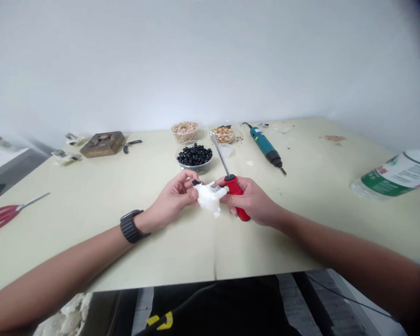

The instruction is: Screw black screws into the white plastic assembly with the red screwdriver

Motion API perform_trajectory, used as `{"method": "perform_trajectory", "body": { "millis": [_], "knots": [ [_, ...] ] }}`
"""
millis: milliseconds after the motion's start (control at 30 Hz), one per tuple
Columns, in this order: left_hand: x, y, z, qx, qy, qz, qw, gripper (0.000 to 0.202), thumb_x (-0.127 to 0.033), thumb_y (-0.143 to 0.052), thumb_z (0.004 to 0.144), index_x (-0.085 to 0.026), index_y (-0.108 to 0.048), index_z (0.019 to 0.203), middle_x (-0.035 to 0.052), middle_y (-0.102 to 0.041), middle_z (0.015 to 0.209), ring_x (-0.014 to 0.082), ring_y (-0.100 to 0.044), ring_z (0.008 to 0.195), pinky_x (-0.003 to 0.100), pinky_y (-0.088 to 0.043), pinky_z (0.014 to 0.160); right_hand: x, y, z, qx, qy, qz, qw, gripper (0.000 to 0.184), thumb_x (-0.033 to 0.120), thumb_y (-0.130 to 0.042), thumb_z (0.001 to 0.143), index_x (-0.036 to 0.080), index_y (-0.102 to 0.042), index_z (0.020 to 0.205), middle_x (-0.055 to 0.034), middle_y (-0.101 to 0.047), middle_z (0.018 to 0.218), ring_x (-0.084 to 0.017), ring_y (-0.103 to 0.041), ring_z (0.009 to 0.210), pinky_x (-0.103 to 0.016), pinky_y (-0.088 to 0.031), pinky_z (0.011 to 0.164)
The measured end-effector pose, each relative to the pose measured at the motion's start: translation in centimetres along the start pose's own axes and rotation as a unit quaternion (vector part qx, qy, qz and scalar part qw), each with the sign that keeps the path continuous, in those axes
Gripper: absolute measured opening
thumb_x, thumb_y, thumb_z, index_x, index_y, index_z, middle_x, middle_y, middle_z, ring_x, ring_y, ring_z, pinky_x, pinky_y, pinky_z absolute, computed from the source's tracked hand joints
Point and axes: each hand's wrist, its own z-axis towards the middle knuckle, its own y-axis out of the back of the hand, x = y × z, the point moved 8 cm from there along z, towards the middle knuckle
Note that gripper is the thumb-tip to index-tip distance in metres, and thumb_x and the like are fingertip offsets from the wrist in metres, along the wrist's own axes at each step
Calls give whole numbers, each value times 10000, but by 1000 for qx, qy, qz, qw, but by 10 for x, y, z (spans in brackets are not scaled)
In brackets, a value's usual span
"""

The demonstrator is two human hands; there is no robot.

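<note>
A small white plastic part [208, 198] is held between both hands above the table's middle. My left hand [171, 199] pinches its left side, where a small black piece [195, 182] sits at my fingertips. My right hand [254, 201] touches the part's right side and is wrapped round the red handle of a screwdriver [231, 179], whose metal shaft points up and away. A black watch is on my left wrist.
A clear bowl of black pieces [194, 157] and two tubs of tan pieces [185, 131] stand behind the hands. A teal electric driver [266, 149] lies at the back right, a plastic bottle [395, 177] far right, red-handled scissors [3, 215] far left, a brown box [102, 143] back left.
</note>
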Motion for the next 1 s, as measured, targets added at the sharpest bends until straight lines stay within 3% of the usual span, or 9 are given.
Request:
{"method": "perform_trajectory", "body": {
  "millis": [167, 500, 700, 1000],
  "knots": [
    [-3, -3, 4, -13, 20, -7, 1000, 406, -373, -891, 869, -220, -589, 1094, -2, -690, 969, 102, -674, 781, 209, -610, 715, -2, 2, -1, -7, -14, 37, 999, 565, 490, -908, 760, 193, -693, 1190, 58, -602, 559, -110, -517, 474, -241, -411, 478],
    [-5, -8, 22, 16, 19, -14, 1000, 419, -384, -912, 844, -200, -603, 1058, -11, -671, 903, 92, -660, 760, 181, -595, 689, -2, 12, -2, -44, -17, 39, 998, 625, 528, -897, 746, 184, -659, 1210, 65, -580, 526, -111, -484, 460, -253, -388, 490],
    [12, 6, 22, 5, 32, -28, 999, 414, -351, -921, 839, -201, -603, 1059, -20, -674, 875, 85, -672, 749, 178, -598, 715, 0, 11, 5, -41, -3, 0, 999, 555, 470, -954, 681, 183, -710, 1089, 15, -682, 762, -93, -546, 496, -263, -427, 492],
    [15, 9, 19, 4, 38, -27, 999, 426, -362, -911, 850, -212, -582, 1076, -20, -684, 860, 105, -682, 750, 227, -615, 741, -6, 11, 9, -36, 5, -18, 999, 538, 466, -932, 717, 181, -705, 1112, 15, -691, 765, -89, -547, 497, -256, -438, 486]
  ]
}}
